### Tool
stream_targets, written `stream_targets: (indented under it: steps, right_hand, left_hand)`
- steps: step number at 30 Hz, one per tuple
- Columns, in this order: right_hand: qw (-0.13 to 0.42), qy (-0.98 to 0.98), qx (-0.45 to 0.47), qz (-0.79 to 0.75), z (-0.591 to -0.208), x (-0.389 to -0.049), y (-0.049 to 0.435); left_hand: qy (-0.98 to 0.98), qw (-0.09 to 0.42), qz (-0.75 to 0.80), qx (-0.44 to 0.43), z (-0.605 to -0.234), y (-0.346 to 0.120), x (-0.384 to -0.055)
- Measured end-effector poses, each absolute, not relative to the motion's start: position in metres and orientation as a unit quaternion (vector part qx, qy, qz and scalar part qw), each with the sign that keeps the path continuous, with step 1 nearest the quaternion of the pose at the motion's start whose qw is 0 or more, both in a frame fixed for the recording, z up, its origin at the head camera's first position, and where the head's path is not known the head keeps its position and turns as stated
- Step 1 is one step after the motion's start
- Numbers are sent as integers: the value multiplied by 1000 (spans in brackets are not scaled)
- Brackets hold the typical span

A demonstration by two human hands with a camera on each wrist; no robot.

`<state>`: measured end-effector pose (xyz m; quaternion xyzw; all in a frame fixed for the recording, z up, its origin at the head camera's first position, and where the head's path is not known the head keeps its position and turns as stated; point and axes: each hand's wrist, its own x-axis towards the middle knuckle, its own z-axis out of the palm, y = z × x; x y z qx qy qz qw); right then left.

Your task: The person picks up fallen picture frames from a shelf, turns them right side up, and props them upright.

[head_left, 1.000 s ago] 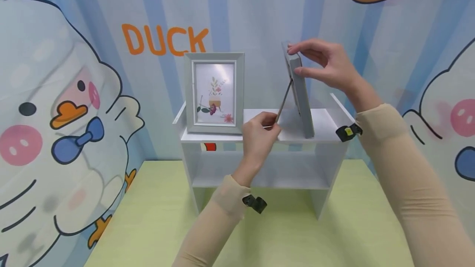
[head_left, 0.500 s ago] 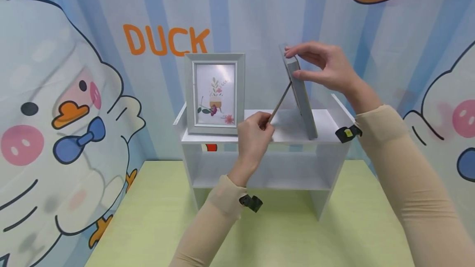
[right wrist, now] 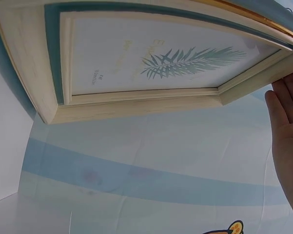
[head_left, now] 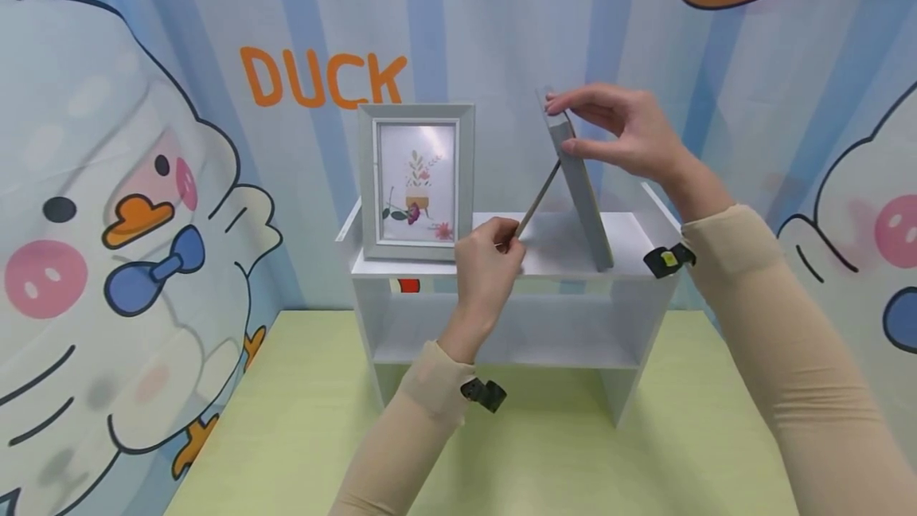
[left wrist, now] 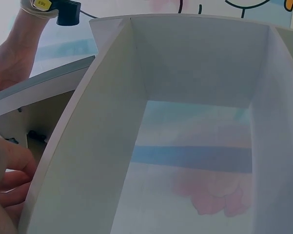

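Observation:
A picture frame (head_left: pixel 582 193) stands on the top shelf, almost edge-on to the head camera and leaning left at its top. My right hand (head_left: pixel 626 130) grips its upper end between thumb and fingers. My left hand (head_left: pixel 487 265) pinches the lower end of the thin easel leg (head_left: pixel 539 199), which slants out from the frame's back. In the right wrist view, the front shows a leaf print (right wrist: pixel 192 62) inside a cream border. The left wrist view catches the dark back (left wrist: pixel 51 112) with the left fingers (left wrist: pixel 19 163) beside it, partly cut off.
Another grey picture frame (head_left: pixel 365 181) with a flower print stands upright left of my left hand. The white shelf (head_left: pixel 505 362) has raised side panels and a lower level. It stands on a yellow-green table (head_left: pixel 286 420) before a duck-print curtain (head_left: pixel 501 22).
My left hand has moved slightly left, swinging the easel leg farther out from the frame. The frame's top, with my right hand on it, has tipped a little left.

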<state>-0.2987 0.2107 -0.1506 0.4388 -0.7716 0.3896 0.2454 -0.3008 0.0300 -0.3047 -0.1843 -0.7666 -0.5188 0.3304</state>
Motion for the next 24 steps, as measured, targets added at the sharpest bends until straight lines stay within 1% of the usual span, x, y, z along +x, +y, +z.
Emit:
stream_targets:
  steps: [9, 14, 17, 19, 22, 24]
  right_hand:
    - [235, -756, 439, 425, -155, -303, 213]
    - [223, -750, 426, 455, -161, -316, 222]
    - [222, -748, 399, 482, -164, -321, 229]
    - [230, -755, 373, 488, -164, -322, 234]
    - [246, -789, 322, 462, -164, -324, 240]
    - [235, -816, 292, 440, -165, -329, 245]
  left_hand:
    - [-760, 343, -515, -198, -305, 31, -301]
    - [-759, 353, -507, -204, -306, 34, -299]
    - [-746, 374, -509, -210, -303, 37, -296]
    - [-731, 389, -515, -219, -300, 40, -294]
    - [-706, 400, -536, -233, -292, 47, -291]
    - [-692, 403, -550, -239, -285, 52, -289]
